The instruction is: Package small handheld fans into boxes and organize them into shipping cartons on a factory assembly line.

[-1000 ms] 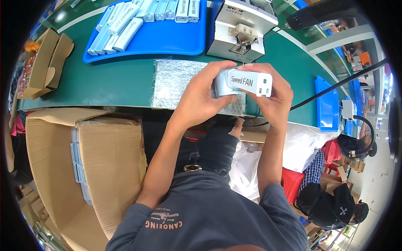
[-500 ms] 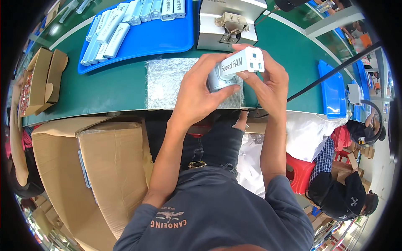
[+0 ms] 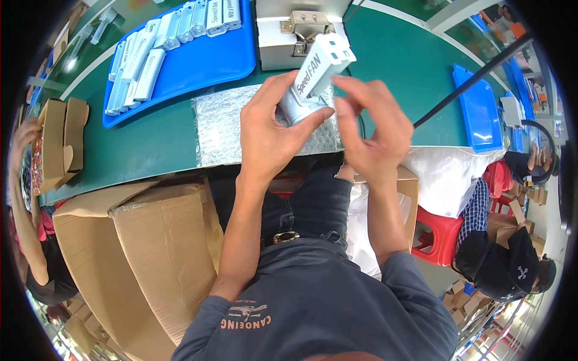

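At the green bench (image 3: 391, 54) I count: one pale-blue device (image 3: 310, 75), held at twelve o'clock; at least eight overlapping pieces (image 3: 139, 55) at eleven, exact figure indeterminable; two blue trays (image 3: 211, 57), at eleven and two; one metal fixture (image 3: 280, 48), twelve; one small carton (image 3: 54, 141), nine.

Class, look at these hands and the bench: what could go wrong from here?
The pale device might slip, since the left hand alone seems to grip it while the right hand hovers beside it. It could knock the metal-fitted machine close behind. The stacked pieces in the blue tray could slide if bumped.
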Available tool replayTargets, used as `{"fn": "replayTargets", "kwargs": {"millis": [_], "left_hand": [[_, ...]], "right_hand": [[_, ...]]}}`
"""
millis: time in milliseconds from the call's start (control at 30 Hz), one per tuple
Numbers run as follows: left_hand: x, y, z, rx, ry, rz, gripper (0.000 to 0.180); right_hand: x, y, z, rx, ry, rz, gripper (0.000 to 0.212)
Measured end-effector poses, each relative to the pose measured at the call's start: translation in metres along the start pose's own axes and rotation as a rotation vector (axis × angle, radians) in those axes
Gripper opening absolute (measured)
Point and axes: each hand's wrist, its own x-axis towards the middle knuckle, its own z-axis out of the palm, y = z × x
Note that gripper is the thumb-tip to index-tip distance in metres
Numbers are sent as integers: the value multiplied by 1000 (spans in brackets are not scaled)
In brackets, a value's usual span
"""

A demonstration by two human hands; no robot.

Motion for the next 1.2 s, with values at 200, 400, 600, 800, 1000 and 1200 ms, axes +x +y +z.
{"fn": "replayTargets", "kwargs": {"millis": [200,400,600,800,1000,1200], "left_hand": [[-6,-3,5,51,52,-59,53],[-5,-1,5,84,21,85,55],[-4,0,8,110,11,103,54],[-3,-5,9,67,19,116,54],[-3,-8,8,36,-9,69,55],[-2,-6,7,15,-1,58,54]], "right_hand": [[-3,-2,28,-193,155,-63,40],[-1,7,26,-179,117,-33,34],[-7,13,24,-242,87,7,33],[-10,17,24,-180,107,47,31],[-8,13,15,-185,-58,100,26],[-4,7,3,-287,-158,19,27]]}}
